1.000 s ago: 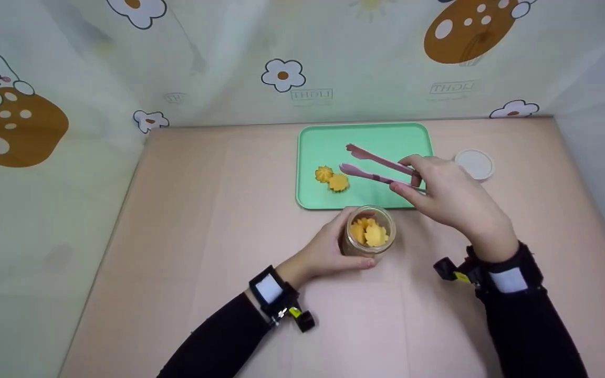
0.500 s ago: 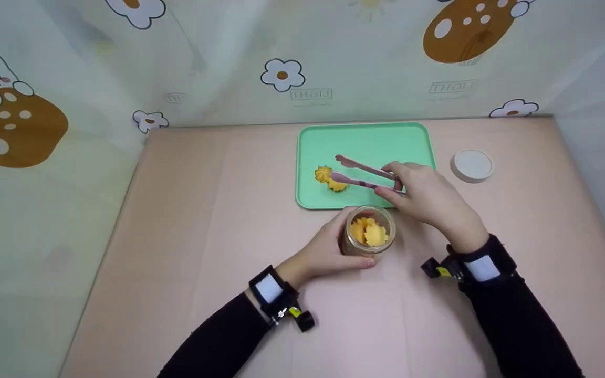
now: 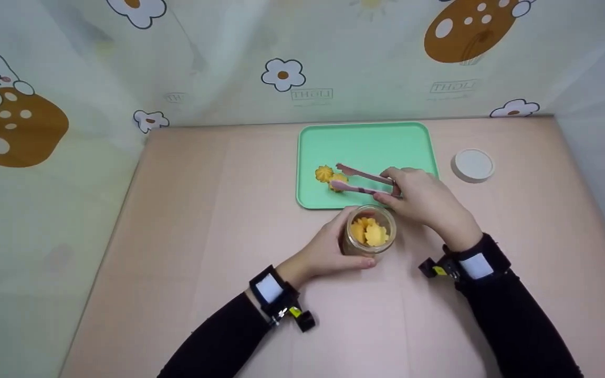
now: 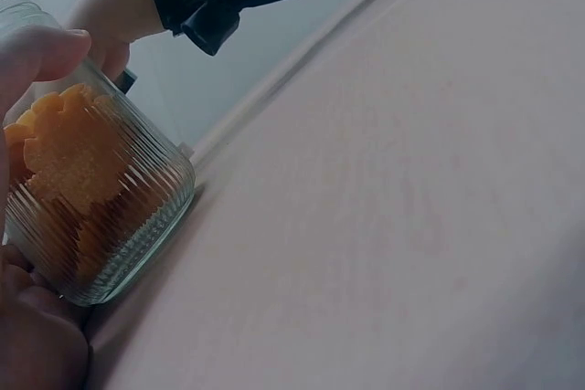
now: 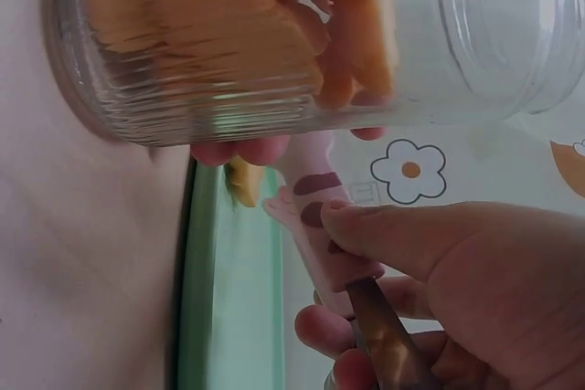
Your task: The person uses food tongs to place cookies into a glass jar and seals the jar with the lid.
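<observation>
My left hand (image 3: 329,249) curls round a ribbed glass jar (image 3: 369,251) standing on the table, thumb in front. Inside it lie several yellow flower-shaped cookies (image 3: 373,233). Two more sit on the green tray (image 3: 376,139): one cookie (image 3: 323,174) in plain sight, the other cookie (image 3: 338,181) partly covered by the tongs. Between thumb and fingers my right hand (image 3: 420,194) grips pink tongs (image 3: 357,188) over the tray. Their tips are spread around the nearer cookie; whether they touch it I cannot tell. The right wrist view shows the tongs' metal band (image 5: 388,331) in the palm.
A white round lid (image 3: 472,165) lies on the table right of the tray. Behind the table hangs a pale curtain (image 3: 229,63) with printed flowers and a rabbit. The jar stands close to the tray's front edge.
My right hand has moved left and down with the tongs, bringing their tips from above the tray to the nearer cookie. The left hand and jar have stayed still.
</observation>
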A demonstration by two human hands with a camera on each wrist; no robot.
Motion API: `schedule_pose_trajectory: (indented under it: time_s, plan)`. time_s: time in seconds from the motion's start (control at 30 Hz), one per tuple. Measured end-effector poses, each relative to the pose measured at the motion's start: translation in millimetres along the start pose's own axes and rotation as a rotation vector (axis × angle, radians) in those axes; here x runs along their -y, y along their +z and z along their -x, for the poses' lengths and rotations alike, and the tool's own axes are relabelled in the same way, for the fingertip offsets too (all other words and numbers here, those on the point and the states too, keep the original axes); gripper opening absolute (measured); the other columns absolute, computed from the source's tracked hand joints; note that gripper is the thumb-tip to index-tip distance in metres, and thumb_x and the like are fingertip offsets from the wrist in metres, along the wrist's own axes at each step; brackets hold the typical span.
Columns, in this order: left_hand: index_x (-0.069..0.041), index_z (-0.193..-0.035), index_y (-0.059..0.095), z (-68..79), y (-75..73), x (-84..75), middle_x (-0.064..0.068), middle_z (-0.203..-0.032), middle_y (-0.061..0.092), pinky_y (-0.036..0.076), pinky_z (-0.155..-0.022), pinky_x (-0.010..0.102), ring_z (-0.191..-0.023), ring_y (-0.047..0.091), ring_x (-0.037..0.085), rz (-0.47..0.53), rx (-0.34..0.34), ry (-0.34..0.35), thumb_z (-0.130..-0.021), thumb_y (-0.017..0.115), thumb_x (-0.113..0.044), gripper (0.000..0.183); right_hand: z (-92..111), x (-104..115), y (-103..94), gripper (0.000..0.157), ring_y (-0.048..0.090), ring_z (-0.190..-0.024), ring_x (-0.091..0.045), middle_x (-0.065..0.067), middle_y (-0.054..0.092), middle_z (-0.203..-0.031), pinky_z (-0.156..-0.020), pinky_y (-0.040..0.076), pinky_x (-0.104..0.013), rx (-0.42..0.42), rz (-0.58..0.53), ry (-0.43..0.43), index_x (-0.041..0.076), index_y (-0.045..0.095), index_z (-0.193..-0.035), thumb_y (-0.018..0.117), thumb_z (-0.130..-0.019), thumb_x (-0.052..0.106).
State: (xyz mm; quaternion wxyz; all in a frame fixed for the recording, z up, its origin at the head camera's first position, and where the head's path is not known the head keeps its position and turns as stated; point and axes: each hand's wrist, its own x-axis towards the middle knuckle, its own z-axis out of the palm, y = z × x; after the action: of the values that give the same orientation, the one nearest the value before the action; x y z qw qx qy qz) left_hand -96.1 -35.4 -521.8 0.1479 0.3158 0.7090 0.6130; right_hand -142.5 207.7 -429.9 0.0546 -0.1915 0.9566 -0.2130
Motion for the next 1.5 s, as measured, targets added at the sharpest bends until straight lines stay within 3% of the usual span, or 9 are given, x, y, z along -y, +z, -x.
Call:
schedule_pose_trajectory:
  time_s: [0.53, 0.9, 1.17, 1.5]
  plan:
    - [-0.03, -0.158, 0.046, -0.4, 0.8, -1.2, -0.009, -0.152, 0.059, 0.037, -0.127, 0.038, -0.144, 0.053, 0.013, 0.02, 0.003, -0.001, -0.082, 0.097, -0.025, 0.092, -1.1, -1.7, 4.2, 0.039, 0.063, -0.078, -0.027, -0.011, 0.071, -0.088, -0.068, 0.053, -0.046, 0.026, 0.013, -0.023, -0.002, 0.071, -0.127, 0.077, -0.104, 0.028]
    - [-0.031, -0.159, 0.046, -0.8, 0.5, -0.3, -0.012, -0.152, 0.059, 0.038, -0.127, 0.039, -0.144, 0.054, 0.013, 0.016, 0.0, 0.001, -0.082, 0.098, -0.023, 0.093, 1.1, -3.2, 1.1, 0.03, 0.061, -0.076, -0.026, -0.01, 0.071, -0.088, -0.066, 0.05, -0.044, 0.034, 0.026, -0.03, 0.001, 0.072, -0.121, 0.077, -0.104, 0.025]
    - [-0.03, -0.159, 0.046, -1.2, 0.1, -1.1, -0.012, -0.152, 0.058, 0.037, -0.128, 0.039, -0.145, 0.053, 0.013, -0.001, 0.0, 0.007, -0.081, 0.098, -0.025, 0.094, 1.9, -3.4, -1.6, 0.023, 0.057, -0.067, -0.021, -0.005, 0.066, -0.079, -0.06, 0.044, -0.037, 0.068, 0.023, -0.05, 0.005, 0.074, -0.117, 0.075, -0.105, 0.025]
    - [-0.028, -0.16, 0.045, -1.3, -0.3, 0.9, -0.011, -0.152, 0.059, 0.037, -0.128, 0.04, -0.143, 0.054, 0.014, 0.0, 0.003, 0.026, -0.081, 0.097, -0.031, 0.094, 5.2, -1.2, -5.6, 0.021, 0.059, -0.07, -0.022, -0.005, 0.071, -0.082, -0.063, 0.049, -0.043, 0.058, 0.039, -0.067, 0.007, 0.075, -0.115, 0.075, -0.106, 0.026]
